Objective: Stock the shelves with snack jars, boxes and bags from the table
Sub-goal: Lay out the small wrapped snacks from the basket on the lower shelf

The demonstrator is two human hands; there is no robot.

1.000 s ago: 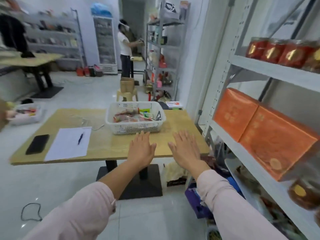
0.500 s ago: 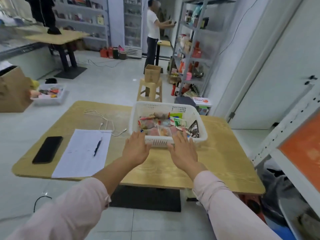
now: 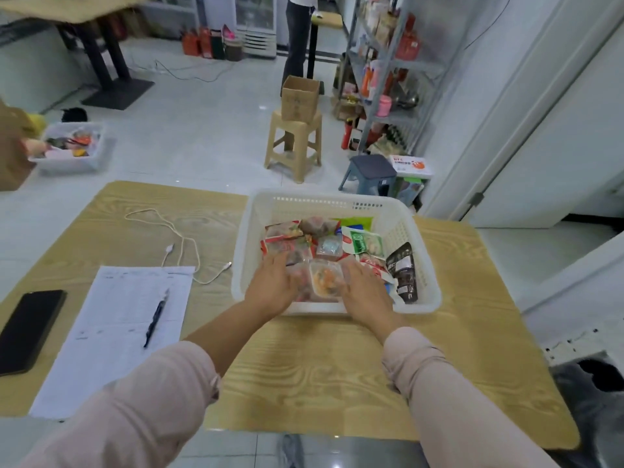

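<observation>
Filling the lower view, a wooden table (image 3: 304,366) carries a white plastic basket (image 3: 320,207) heaped with loose snack bags (image 3: 361,243). Both hands are down inside its near end, the left hand (image 3: 271,288) and right hand (image 3: 364,292) flanking a clear packet (image 3: 325,282) and touching the pile, though whether their fingers have closed on anything cannot be told. Lifting several slick bags together could let one slide free and drop, or drag the light basket toward the table edge.
</observation>
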